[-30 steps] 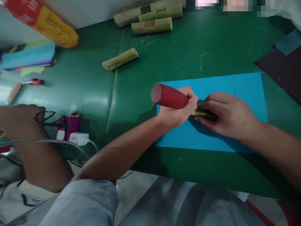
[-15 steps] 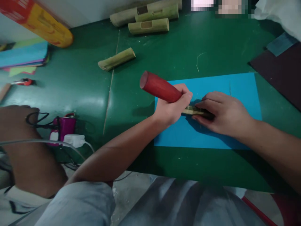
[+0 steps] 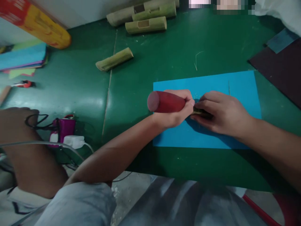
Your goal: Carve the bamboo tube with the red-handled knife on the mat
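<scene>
My left hand (image 3: 177,108) is wrapped round the thick red handle (image 3: 168,102) of a tool, and the tool's working end is hidden behind my fingers. The round butt of the handle points left and toward me. Close beside it, my right hand (image 3: 221,110) pinches a narrow bamboo piece (image 3: 199,111) between thumb and fingers. Most of that piece is covered by both hands. It lies low over a blue sheet (image 3: 204,138) on the green table, with pale specks around it.
Cut bamboo tubes (image 3: 145,25) with openings lie at the back, and a single tube (image 3: 114,59) rests nearer. At left are a co-worker's arm (image 3: 30,150), a purple box with cables (image 3: 66,130), coloured sheets (image 3: 23,58) and a red cutter (image 3: 24,83). Dark sheets (image 3: 279,67) lie right.
My left hand has tilted the red handle, its butt coming down and slightly right, toward me. The hand has shifted a little closer to my right hand, which stays gripping the bamboo piece.
</scene>
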`<action>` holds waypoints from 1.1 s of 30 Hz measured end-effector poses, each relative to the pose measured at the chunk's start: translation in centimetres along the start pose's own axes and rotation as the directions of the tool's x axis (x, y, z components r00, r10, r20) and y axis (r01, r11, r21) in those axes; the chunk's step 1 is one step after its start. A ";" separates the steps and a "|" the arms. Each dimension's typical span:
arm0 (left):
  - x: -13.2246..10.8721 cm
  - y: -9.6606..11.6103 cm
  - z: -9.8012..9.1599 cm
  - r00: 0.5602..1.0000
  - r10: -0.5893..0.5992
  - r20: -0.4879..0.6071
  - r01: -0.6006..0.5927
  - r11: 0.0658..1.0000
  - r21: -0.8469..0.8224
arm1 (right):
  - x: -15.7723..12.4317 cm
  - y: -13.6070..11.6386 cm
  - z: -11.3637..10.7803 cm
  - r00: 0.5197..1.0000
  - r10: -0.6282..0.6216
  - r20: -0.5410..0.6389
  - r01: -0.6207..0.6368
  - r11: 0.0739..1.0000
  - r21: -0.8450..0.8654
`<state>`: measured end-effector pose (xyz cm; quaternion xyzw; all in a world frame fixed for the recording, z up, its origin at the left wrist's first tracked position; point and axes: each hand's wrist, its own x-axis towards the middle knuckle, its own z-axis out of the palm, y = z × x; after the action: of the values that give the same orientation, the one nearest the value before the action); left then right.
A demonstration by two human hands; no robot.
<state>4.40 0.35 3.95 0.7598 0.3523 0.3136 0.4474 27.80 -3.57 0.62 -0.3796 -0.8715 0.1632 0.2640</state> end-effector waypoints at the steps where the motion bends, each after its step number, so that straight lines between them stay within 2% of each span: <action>1: 0.0 -0.1 0.0 1.000 -0.008 0.024 0.010 0.998 -0.066 | 0.0 0.0 0.0 1.000 0.002 0.000 -0.002 1.000 0.004; 3: 0.0 -0.4 0.2 0.999 -0.050 -0.005 0.048 0.984 -0.169 | 0.1 0.0 0.0 1.000 0.006 -0.003 -0.006 1.000 0.005; 6: 0.0 -1.0 0.9 0.969 -0.119 -0.218 0.069 0.972 -0.223 | 0.2 -0.1 0.0 0.999 0.043 -0.006 -0.043 0.999 -0.010; 8: 0.2 -1.4 1.2 0.960 -0.113 -0.256 0.056 0.973 -0.222 | 0.2 -0.2 0.0 0.997 0.070 -0.008 -0.070 0.997 -0.013; 12: 0.4 -1.5 1.3 0.979 -0.052 -0.199 0.021 0.988 -0.156 | 0.3 -0.3 0.0 0.997 0.077 0.003 -0.077 0.997 -0.032; 25: 0.1 -0.9 0.6 0.993 0.039 -0.114 -0.036 0.999 0.024 | 0.3 -0.4 -0.1 1.000 0.028 -0.005 -0.028 0.999 -0.047; 27: 0.3 -0.6 0.2 0.997 0.031 -0.071 -0.030 0.999 0.016 | 0.3 -0.3 -0.1 0.999 0.037 0.000 -0.037 0.999 -0.017; 31: 0.3 -0.6 0.0 1.000 0.000 0.031 0.003 0.992 -0.125 | 0.3 -0.3 -0.2 0.996 0.084 0.018 -0.085 0.996 0.038; 33: 0.3 -0.9 0.4 0.997 -0.057 -0.053 0.047 0.982 -0.181 | 0.3 -0.4 -0.2 0.995 0.096 0.013 -0.097 0.995 0.033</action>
<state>4.68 0.67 3.03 0.6974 0.3550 0.3543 0.5119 27.52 -3.55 1.09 -0.4158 -0.8507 0.1926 0.2575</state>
